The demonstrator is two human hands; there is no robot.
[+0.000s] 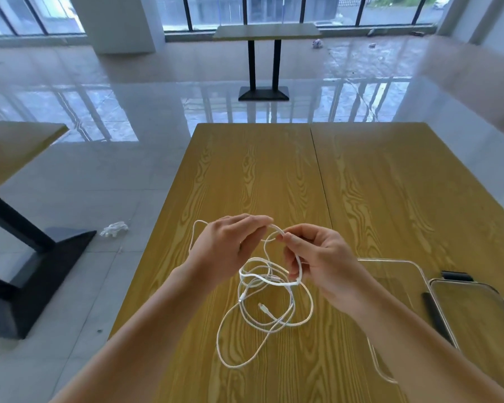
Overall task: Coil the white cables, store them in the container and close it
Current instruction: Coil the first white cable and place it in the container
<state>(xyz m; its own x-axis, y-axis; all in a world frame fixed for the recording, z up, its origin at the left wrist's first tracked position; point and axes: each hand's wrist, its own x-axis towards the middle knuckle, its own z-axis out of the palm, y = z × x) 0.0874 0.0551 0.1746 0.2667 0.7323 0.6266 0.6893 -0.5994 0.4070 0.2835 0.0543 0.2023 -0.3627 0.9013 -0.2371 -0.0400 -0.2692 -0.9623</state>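
Observation:
White cables (262, 315) lie in a loose tangle on the wooden table (376, 184), with two plug ends showing inside the loops. My left hand (227, 248) pinches a raised strand near its top, and a thin loop trails off behind that hand to the left. My right hand (314, 266) pinches the same strand close by and holds a bend of it down along its fingers. A clear plastic container (413, 269) stands open at the right, partly hidden by my right forearm. Its clear lid (477, 309) with dark clips lies beside it.
The table's left edge runs just left of my left forearm, with tiled floor below. Another table (15, 146) with a black base stands at the left, a third one (265, 32) far back. A crumpled white scrap (114, 229) lies on the floor.

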